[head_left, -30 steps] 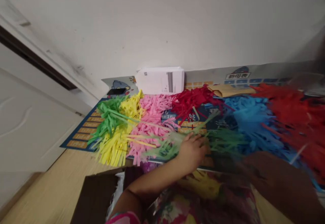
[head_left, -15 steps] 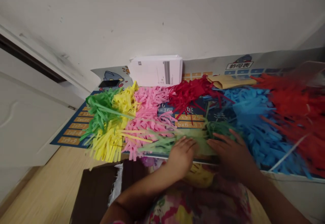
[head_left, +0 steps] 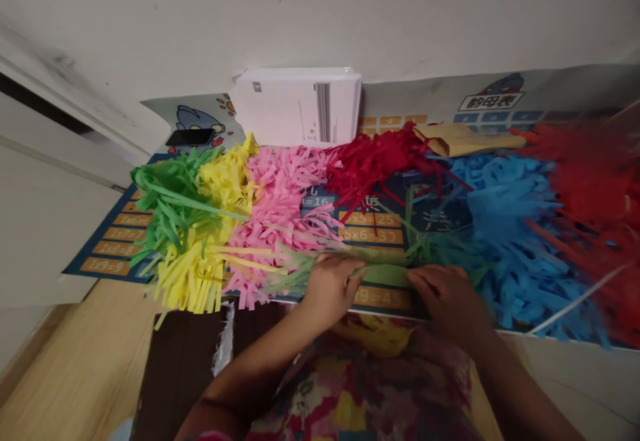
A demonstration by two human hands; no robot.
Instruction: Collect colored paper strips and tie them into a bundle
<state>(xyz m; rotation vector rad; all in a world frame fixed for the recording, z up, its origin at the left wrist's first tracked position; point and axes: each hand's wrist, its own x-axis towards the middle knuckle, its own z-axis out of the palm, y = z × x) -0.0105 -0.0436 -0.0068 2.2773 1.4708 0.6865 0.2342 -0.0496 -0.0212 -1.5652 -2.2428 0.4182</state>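
Observation:
A green fringed paper strip stretches across the near edge of the table, its fringe fanning out to both sides. My left hand is closed on its left part, thumb and fingers together. At the strip's right part, my right hand pinches it with bent fingers. Loose green fringe spreads left of my left hand over the pink fringed paper. More green fringe lies beyond my right hand, against the blue fringed paper.
Yellow, green, crimson and red fringed paper bundles lie along a printed learning chart. A white stack with a barcode leans on the wall. Behind are a phone and tan paper.
The right fingers were stretched out over the paper and are now bent around its edge. The green strip's middle looks narrower. The camera view has shifted slightly.

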